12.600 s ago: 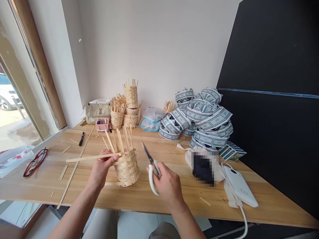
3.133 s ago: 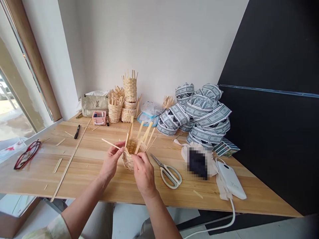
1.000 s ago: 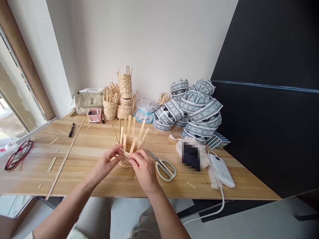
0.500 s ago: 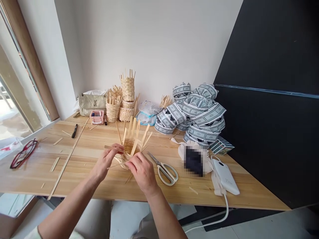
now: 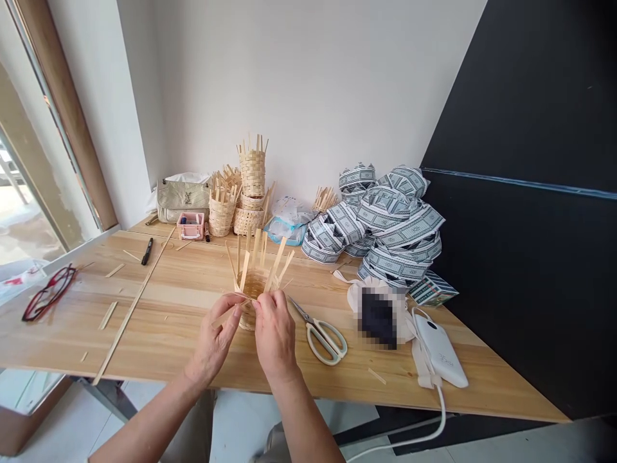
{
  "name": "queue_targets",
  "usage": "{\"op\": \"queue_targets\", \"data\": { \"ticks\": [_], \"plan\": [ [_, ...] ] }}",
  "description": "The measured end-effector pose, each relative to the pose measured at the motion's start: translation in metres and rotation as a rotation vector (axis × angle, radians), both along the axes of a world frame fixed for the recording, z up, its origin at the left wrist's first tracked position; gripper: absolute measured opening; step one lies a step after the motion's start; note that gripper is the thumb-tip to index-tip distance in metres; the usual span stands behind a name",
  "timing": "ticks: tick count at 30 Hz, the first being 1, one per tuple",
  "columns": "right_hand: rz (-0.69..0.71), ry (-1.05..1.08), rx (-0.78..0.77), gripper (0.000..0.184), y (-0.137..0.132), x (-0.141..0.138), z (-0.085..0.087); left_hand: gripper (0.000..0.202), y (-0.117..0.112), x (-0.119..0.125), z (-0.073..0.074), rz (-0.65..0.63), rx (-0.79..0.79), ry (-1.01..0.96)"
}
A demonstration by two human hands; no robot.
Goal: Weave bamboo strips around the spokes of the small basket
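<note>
Wooden table (image 5: pixel 159 328) before you: your left hand (image 5: pixel 213 347) and right hand (image 5: pixel 274 337) sit close together, both gripping an unfinished bamboo basket (image 5: pixel 247 318), with scissors (image 5: pixel 322 341) lying just beside.

Left hand (image 5: pixel 212 344), right hand (image 5: pixel 274 337) pinching bamboo basket (image 5: pixel 247 319)

The half-woven basket (image 5: pixel 249 316) is pale bamboo strip, matt and slightly fibrous, with rough-cut raw ends. The bench (image 5: pixel 159 328) is light wood with visible grain and a smooth satin finish. The scissors (image 5: pixel 319 337) pair bright steel blades with smooth cream plastic handles. The power bank (image 5: pixel 441 352) is glossy white plastic, beside a soft matt cloth bag (image 5: pixel 355 299); the printed paper rolls (image 5: pixel 398 222) look matt.
</note>
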State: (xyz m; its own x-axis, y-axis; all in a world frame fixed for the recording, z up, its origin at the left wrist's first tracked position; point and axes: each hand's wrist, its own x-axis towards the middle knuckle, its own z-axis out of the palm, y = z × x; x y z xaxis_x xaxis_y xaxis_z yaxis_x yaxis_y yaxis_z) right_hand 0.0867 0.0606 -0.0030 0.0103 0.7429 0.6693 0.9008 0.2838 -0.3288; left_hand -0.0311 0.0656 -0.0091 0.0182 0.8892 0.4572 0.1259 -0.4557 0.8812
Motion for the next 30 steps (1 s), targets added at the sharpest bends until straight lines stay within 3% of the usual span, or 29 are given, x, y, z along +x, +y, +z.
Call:
{"op": "queue_targets", "data": {
  "ticks": [5, 8, 15, 18, 23, 27, 30],
  "plan": [
    [0.046, 0.065, -0.001, 0.026, 0.002, -0.001, -0.001, 0.018, 0.005, 0.001, -0.01, 0.016, 0.104, 0.025],
    [0.061, 0.029, -0.025, 0.026, 0.003, 0.0, 0.0, 0.017, 0.008, 0.0, -0.013, 0.029, 0.087, -0.01],
    [0.056, -0.041, 0.032, 0.027, 0.007, 0.004, 0.006, 0.022, 0.004, -0.003, 0.003, -0.079, -0.122, -0.088],
    [0.083, -0.029, 0.02, 0.028, 0.01, 0.004, 0.007, 0.024, 0.006, -0.004, 0.007, -0.069, -0.215, -0.134],
    [0.104, -0.024, -0.034, 0.028, 0.016, 0.003, 0.01, 0.035, 0.008, -0.008, 0.008, -0.11, -0.262, -0.211],
    [0.101, -0.062, -0.056, 0.028, 0.019, 0.002, 0.013, 0.043, 0.012, -0.023, 0.015, -0.175, -0.32, -0.165],
    [0.105, -0.081, -0.044, 0.029, 0.019, 0.002, 0.017, 0.04, 0.025, -0.036, 0.019, -0.121, -0.31, -0.182]
  ]
}}
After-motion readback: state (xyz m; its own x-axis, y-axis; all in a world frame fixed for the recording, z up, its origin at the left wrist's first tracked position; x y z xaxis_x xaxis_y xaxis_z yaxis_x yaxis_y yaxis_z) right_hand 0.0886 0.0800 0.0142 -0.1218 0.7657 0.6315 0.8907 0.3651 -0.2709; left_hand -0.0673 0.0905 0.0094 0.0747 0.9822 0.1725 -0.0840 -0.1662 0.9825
